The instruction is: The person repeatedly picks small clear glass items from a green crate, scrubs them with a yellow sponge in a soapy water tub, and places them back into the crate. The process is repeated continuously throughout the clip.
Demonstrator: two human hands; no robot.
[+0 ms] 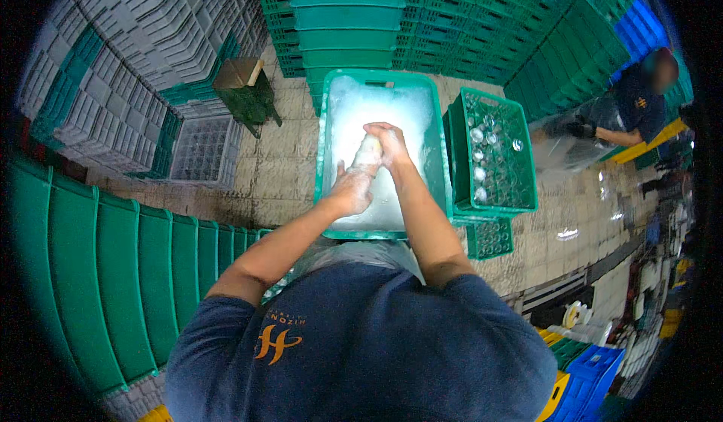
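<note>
A green plastic tub [322, 156] full of white suds [406, 106] stands right before me. Over it, my left hand [353, 190] grips the lower end of a foam-covered object [368, 154], too thickly coated and overexposed to name surely. My right hand [391, 142] is wrapped over its upper end, where a yellowish patch shows between the fingers. Both hands are wet with foam. To the right of the tub, a green crate [528, 162] holds several clear drinking glasses [478, 135], standing in rows.
Stacked green crates [347, 15] rise behind the tub, with grey crate stacks [141, 21] at left. A small stool [240, 75] stands on the tiled floor [277, 162]. At far right a person [641, 100] in dark gloves handles clear plastic. A lower green crate [490, 238] holds glasses.
</note>
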